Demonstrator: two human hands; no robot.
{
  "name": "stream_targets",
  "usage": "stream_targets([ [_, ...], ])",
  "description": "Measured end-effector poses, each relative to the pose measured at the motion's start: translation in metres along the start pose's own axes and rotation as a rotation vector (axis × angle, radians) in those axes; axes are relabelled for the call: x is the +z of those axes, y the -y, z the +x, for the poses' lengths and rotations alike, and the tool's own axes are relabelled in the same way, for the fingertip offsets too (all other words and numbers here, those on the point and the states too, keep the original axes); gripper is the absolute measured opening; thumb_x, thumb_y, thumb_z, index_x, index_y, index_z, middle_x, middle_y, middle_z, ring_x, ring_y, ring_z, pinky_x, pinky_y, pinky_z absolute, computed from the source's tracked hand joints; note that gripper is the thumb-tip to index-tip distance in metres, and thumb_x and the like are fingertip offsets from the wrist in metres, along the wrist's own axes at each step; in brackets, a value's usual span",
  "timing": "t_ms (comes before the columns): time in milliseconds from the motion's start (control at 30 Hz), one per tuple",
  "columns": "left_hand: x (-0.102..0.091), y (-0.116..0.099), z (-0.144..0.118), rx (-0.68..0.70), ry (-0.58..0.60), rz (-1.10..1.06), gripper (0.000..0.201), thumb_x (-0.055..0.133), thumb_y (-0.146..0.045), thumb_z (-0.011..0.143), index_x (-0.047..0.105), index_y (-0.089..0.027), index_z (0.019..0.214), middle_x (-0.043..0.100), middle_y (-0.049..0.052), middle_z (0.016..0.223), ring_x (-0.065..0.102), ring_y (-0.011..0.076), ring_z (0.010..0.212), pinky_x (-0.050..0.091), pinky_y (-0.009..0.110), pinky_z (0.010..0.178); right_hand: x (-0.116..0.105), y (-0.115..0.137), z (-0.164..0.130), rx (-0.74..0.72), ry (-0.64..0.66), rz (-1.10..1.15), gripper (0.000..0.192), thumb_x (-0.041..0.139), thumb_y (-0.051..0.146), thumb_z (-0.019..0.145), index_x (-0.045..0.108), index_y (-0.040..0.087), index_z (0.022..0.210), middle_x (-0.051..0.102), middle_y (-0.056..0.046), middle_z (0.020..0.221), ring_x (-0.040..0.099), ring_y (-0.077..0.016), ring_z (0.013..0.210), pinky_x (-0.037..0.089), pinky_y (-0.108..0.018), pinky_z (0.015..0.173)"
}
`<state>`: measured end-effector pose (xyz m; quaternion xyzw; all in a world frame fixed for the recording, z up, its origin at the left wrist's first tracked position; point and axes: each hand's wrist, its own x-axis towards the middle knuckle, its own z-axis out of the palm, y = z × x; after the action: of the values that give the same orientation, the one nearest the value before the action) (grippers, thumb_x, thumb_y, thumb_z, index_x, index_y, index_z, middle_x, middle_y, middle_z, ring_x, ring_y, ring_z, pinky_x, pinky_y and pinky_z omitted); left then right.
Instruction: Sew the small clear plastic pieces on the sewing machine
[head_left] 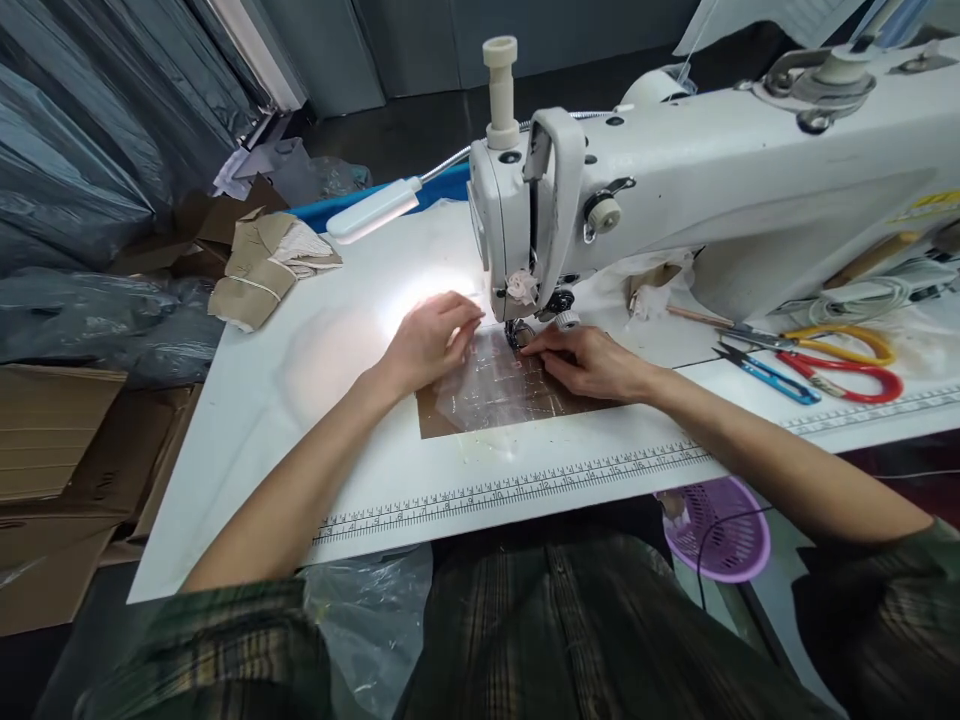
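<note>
Your left hand lay flat, fingers loose and spread, pressing down on the clear plastic piece at its left edge; nothing clenched, just a palm holding it steady; your right hand had its fingertips pinched down on the piece right at the presser foot, thumb tucked under where I couldn't tell its grip; the piece sat over a brown patch in the middle of the desk, just under the head of the white sewing machine; the lamp threw a bright pool beside your left hand; off toward the right edge lay the red and yellow scissors and the blue snips, well apart from your fingers; a ruler strip ran along the near edge; folded brown paper rested at the far left corner.
</note>
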<state>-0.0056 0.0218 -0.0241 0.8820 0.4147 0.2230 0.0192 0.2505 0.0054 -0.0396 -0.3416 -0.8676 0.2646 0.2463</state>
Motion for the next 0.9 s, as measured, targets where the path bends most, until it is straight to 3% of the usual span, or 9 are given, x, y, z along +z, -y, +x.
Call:
stream_targets([
  [67,-0.009,-0.016,-0.023,0.076,0.039,-0.113,0.022,0.048,-0.025,0.096,0.069,-0.020,0.094,0.072,0.006,0.094,0.066,0.0182,0.086,0.055,0.036,0.078,-0.001,-0.003,0.001,0.022,0.031,-0.024,0.034,0.046,0.014,0.089,0.073,0.017,0.109,0.073,-0.005,0.097,0.067,-0.0192,0.083,0.053,-0.032,0.079],
  [100,-0.012,-0.024,-0.034,0.140,0.117,-0.210,0.020,0.051,-0.026,0.095,0.070,-0.021,0.093,0.073,0.004,0.092,0.067,0.0163,0.085,0.057,0.034,0.077,0.001,-0.005,0.002,0.004,0.040,-0.042,0.034,0.046,0.015,0.090,0.073,0.018,0.110,0.072,-0.006,0.096,0.066,-0.0192,0.082,0.052,-0.032,0.077],
  [200,-0.010,-0.040,-0.058,0.231,0.232,-0.393,0.015,0.064,-0.029,0.090,0.071,-0.020,0.101,0.073,0.006,0.102,0.068,0.0170,0.093,0.059,0.034,0.080,0.011,-0.012,0.001,-0.129,0.010,-0.111,0.035,0.046,0.019,0.092,0.071,0.018,0.117,0.069,-0.009,0.102,0.063,-0.0220,0.090,0.052,-0.035,0.081],
  [367,0.005,-0.048,-0.072,0.259,0.073,-0.445,0.009,0.066,-0.020,0.090,0.073,-0.016,0.095,0.073,0.008,0.092,0.069,0.0165,0.083,0.059,0.031,0.069,0.023,-0.025,-0.003,-0.247,-0.045,-0.171,0.038,0.047,0.018,0.092,0.067,0.021,0.124,0.061,-0.011,0.110,0.057,-0.0237,0.096,0.051,-0.041,0.085],
  [533,0.002,-0.053,-0.071,0.249,0.020,-0.433,0.006,0.064,-0.015,0.089,0.070,-0.015,0.090,0.074,0.009,0.097,0.070,0.0172,0.085,0.060,0.033,0.072,0.024,-0.021,-0.005,-0.269,-0.029,-0.223,0.040,0.045,0.027,0.097,0.059,0.022,0.135,0.056,-0.012,0.109,0.052,-0.0241,0.095,0.048,-0.043,0.085],
  [700,0.001,-0.055,-0.074,0.237,-0.038,-0.379,0.008,0.060,-0.012,0.087,0.061,-0.014,0.080,0.073,0.011,0.095,0.070,0.0181,0.086,0.060,0.034,0.074,0.030,-0.009,-0.004,-0.174,0.017,-0.410,0.037,0.042,0.034,0.099,0.060,0.025,0.130,0.054,-0.012,0.107,0.048,-0.0267,0.095,0.045,-0.046,0.085],
  [800,0.007,-0.052,-0.074,0.297,-0.022,-0.275,0.003,0.060,-0.015,0.088,0.062,-0.013,0.089,0.073,0.010,0.093,0.069,0.0180,0.085,0.059,0.035,0.073,0.031,-0.007,-0.005,-0.127,0.007,-0.411,0.036,0.043,0.034,0.098,0.062,0.021,0.125,0.053,-0.013,0.106,0.048,-0.0274,0.095,0.044,-0.047,0.085],
  [900,0.011,-0.050,-0.074,0.329,-0.028,-0.209,0.011,0.064,-0.017,0.089,0.064,-0.013,0.099,0.073,0.009,0.095,0.069,0.0181,0.083,0.059,0.035,0.070,0.029,-0.012,-0.009,-0.163,-0.033,-0.298,0.037,0.043,0.032,0.098,0.060,0.019,0.129,0.053,-0.014,0.108,0.049,-0.0268,0.097,0.045,-0.046,0.087],
])
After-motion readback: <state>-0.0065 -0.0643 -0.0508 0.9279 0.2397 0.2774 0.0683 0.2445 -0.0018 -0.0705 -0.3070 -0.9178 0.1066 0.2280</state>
